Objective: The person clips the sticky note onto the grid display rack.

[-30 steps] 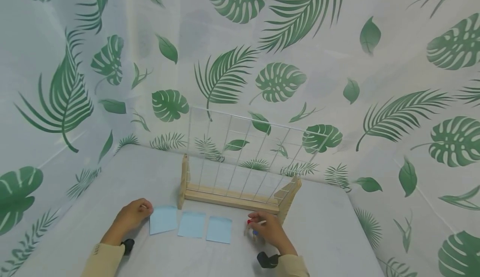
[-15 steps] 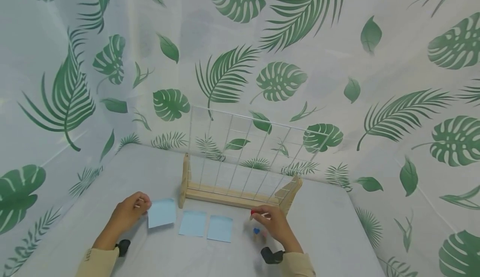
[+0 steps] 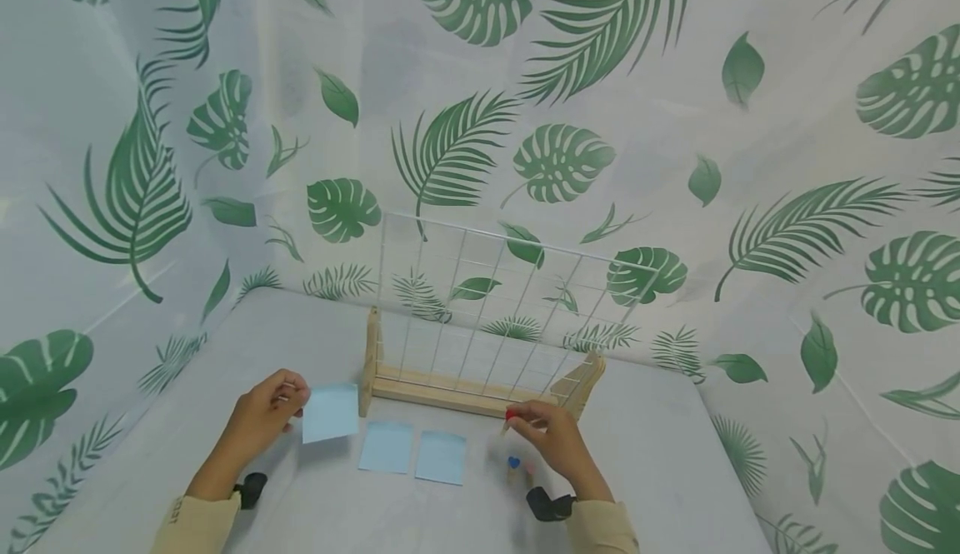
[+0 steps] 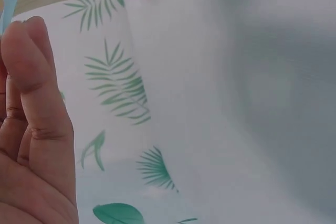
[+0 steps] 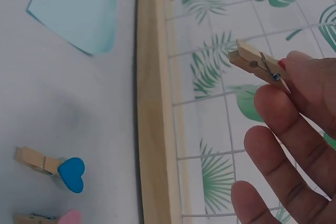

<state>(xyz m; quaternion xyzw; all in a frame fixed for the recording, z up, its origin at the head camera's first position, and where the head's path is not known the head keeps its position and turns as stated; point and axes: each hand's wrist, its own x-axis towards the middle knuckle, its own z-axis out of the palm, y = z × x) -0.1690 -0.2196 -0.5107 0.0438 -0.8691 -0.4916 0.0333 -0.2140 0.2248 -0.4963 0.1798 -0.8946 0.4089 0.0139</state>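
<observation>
My left hand [image 3: 264,411] pinches a light blue paper note [image 3: 331,413] by its left edge, raised over the table. In the left wrist view only a sliver of that note shows above the thumb and finger. My right hand [image 3: 551,437] pinches a small wooden clothespin [image 5: 257,62] with a red decoration, its jaw end pointing away from the fingers. Two more clothespins lie on the table below that hand: one with a blue heart [image 5: 71,174], another with a pink heart [image 5: 70,217] cut off by the right wrist view's edge.
Two more blue notes, a middle one [image 3: 386,447] and a right one [image 3: 440,457], lie side by side on the white table. Behind them stands a white wire grid [image 3: 480,312] in a wooden stand [image 3: 450,396]. Leaf-patterned sheeting [image 3: 645,146] surrounds the table.
My left hand has lifted its note off the table and shifted it slightly right. The right hand has raised the red clothespin from beside the others toward the stand.
</observation>
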